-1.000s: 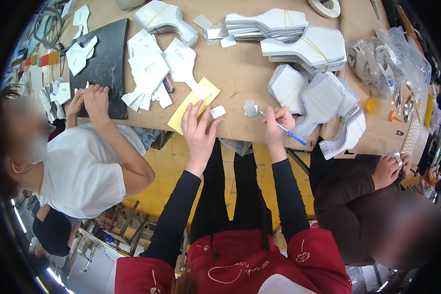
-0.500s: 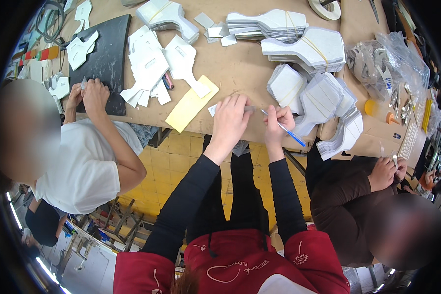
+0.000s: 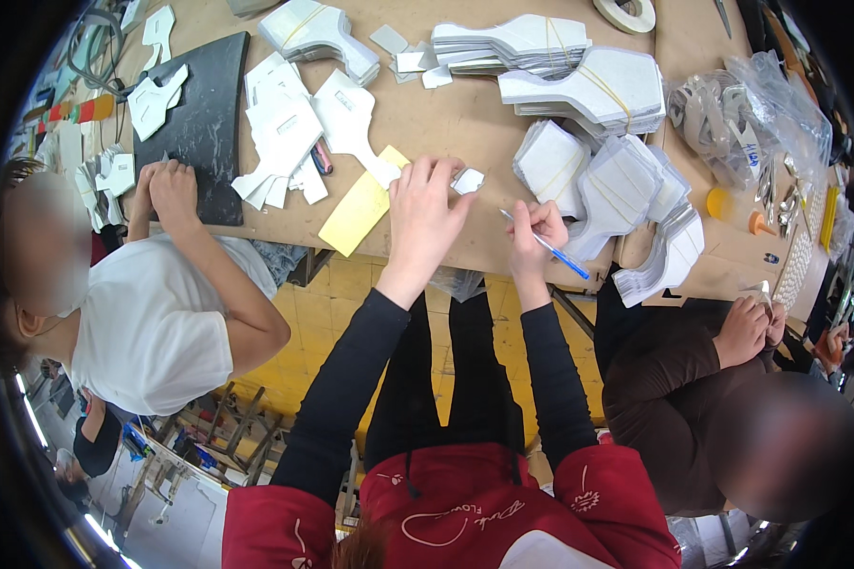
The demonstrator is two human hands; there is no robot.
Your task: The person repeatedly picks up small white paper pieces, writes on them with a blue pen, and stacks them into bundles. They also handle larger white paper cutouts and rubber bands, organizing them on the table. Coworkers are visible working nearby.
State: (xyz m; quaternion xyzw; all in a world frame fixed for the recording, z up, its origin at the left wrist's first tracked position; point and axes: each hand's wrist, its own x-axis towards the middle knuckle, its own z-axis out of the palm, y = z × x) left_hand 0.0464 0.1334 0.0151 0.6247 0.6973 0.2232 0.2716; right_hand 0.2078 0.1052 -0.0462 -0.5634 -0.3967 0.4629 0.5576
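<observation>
My left hand point(image 3: 423, 211) is over the table near its front edge, fingers bent and the thumb apart from them. A small white flat piece point(image 3: 469, 181) lies at its fingertips, partly hidden by them. Beneath the same hand's outer side is the end of a long yellow card point(image 3: 356, 216). Closed around a blue and white pen point(image 3: 566, 260), my right hand point(image 3: 537, 232) rests at the table edge, with the pen tip pointing up and to the left.
Banded stacks of pale shaped pieces point(image 3: 621, 185) stand to the right and back. Loose white templates point(image 3: 283, 128) lie left, near a black mat point(image 3: 199, 123). Small pieces point(image 3: 410, 62) are scattered behind. Co-workers sit on both sides; a plastic bag point(image 3: 745, 119) lies far right.
My left hand has moved left and slightly away from me, apart from the pen tip. A small white piece now shows at its fingertips. My right hand keeps the pen, almost unmoved.
</observation>
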